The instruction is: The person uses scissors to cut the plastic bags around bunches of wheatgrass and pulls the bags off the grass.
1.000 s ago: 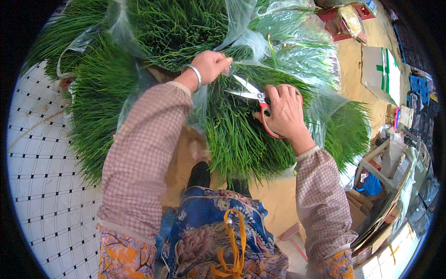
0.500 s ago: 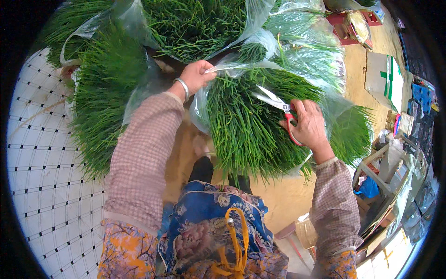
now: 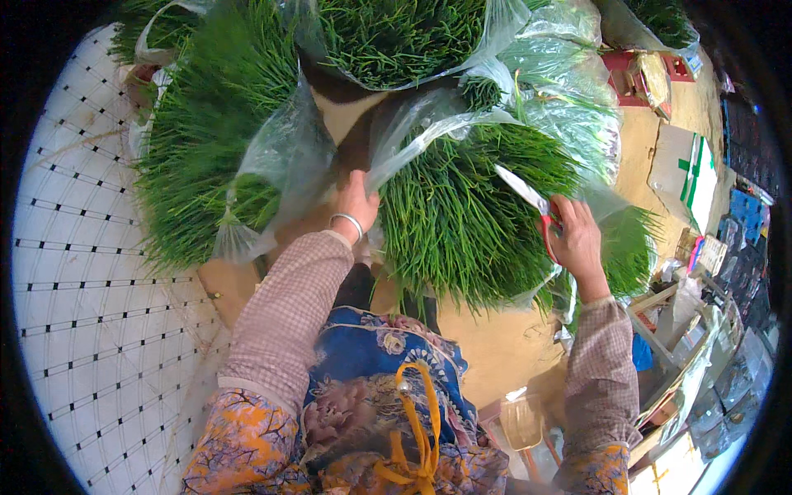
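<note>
My left hand (image 3: 356, 202), with a silver bangle at the wrist, grips the clear plastic bag (image 3: 429, 124) wrapped around a big bundle of thin green chives (image 3: 462, 223). My right hand (image 3: 577, 235) holds red-handled scissors (image 3: 532, 202) with the blades pointing up-left over the bundle's right side. The bundle lies in front of me with its tips fanned toward my body.
More bagged chive bundles surround it: one at the left (image 3: 206, 157), one at the top (image 3: 388, 37), one at the right (image 3: 627, 247). A white tiled floor (image 3: 91, 313) is at the left. Cardboard boxes (image 3: 685, 173) and crates (image 3: 742, 247) stand at the right.
My left hand has slid down the bag toward my body, pulling the plastic. My right hand with the scissors has moved right and slightly down. The bundle sits closer.
</note>
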Demonstrator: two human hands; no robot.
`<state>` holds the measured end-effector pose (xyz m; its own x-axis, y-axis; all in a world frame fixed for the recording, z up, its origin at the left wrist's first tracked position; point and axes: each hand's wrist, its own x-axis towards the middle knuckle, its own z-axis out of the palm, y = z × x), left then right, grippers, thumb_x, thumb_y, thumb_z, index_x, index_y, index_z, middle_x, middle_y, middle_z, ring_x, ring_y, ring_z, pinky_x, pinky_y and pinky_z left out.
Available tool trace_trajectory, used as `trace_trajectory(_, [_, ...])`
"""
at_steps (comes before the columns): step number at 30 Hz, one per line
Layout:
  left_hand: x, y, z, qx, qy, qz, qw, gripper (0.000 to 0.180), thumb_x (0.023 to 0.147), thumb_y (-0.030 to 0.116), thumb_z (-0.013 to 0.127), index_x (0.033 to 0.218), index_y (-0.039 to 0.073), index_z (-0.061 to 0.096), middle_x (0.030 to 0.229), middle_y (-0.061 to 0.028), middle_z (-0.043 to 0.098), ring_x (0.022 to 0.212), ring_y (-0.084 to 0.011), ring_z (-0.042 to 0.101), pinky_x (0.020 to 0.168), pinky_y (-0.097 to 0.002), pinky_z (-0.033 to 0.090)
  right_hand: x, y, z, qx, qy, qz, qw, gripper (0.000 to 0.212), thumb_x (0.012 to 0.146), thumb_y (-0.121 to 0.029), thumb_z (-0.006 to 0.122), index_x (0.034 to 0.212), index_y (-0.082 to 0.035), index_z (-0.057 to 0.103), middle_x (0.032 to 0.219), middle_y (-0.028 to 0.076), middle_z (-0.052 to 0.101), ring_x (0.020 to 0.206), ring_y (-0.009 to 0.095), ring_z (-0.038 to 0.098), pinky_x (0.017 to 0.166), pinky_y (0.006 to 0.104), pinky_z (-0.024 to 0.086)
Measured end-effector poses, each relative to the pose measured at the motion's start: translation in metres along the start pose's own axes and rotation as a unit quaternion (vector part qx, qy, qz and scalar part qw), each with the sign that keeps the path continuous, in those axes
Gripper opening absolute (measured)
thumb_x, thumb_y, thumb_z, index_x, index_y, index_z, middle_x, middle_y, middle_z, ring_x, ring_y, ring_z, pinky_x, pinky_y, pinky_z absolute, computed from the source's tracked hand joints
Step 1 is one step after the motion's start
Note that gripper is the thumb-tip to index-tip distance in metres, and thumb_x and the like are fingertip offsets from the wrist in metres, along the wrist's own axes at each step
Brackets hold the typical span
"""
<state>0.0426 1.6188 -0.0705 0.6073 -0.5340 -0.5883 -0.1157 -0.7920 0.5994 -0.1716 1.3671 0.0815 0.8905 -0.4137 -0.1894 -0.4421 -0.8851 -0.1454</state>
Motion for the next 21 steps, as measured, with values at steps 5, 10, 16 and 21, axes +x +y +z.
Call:
trace_trajectory(5, [-0.005, -0.023, 0.020, -0.152, 0.026, -0.004, 0.988, 0.041, 0.081, 0.029, 0.056, 0.106, -0.001, 0.045, 0.094, -0.0197, 0.057, 0.088, -0.0313, 0.055, 0.078, -0.0379, 0.042, -0.012, -0.010, -0.003, -0.046, -0.057, -0.048, 0.996, 0.062, 0.056, -0.032, 0.071, 0.107, -0.008, 0.046, 0.100, 0.012, 0.048, 0.100, 0.032, 0.042, 0.088, 0.0440, 0.029])
trace_trajectory(10, [-0.006, -0.019, 0.006, -0.194, 0.016, -0.022, 0.981, 0.047, 0.080, 0.037, 0.057, 0.106, 0.000, 0.046, 0.098, -0.0208, 0.057, 0.091, -0.0320, 0.055, 0.078, -0.0366, 0.042, 0.041, -0.072, 0.020, 0.017, -0.045, -0.084, 0.995, 0.054, 0.057, -0.024, 0.071, 0.102, -0.007, 0.047, 0.092, 0.013, 0.048, 0.091, 0.031, 0.045, 0.081, 0.0411, 0.035])
trace_trajectory(16, [-0.007, -0.022, 0.005, -0.202, 0.018, -0.009, 0.979, 0.048, 0.077, 0.038, 0.061, 0.104, 0.000, 0.048, 0.096, -0.0179, 0.058, 0.087, -0.0267, 0.057, 0.076, -0.0344, 0.043, 0.032, -0.072, 0.027, 0.063, -0.104, -0.089, 0.988, 0.027, 0.067, -0.023, 0.066, 0.085, -0.010, 0.051, 0.067, 0.007, 0.051, 0.065, 0.026, 0.054, 0.059, 0.0385, 0.044])
trace_trajectory(21, [-0.002, -0.049, 0.024, -0.278, 0.053, 0.046, 0.958, 0.047, 0.074, 0.034, 0.065, 0.103, 0.001, 0.049, 0.093, -0.0147, 0.060, 0.084, -0.0233, 0.058, 0.076, -0.0327, 0.045, 0.022, -0.060, 0.008, 0.001, -0.110, -0.127, 0.986, 0.032, 0.064, -0.018, 0.065, 0.091, -0.008, 0.051, 0.079, 0.010, 0.052, 0.079, 0.028, 0.052, 0.068, 0.0386, 0.042])
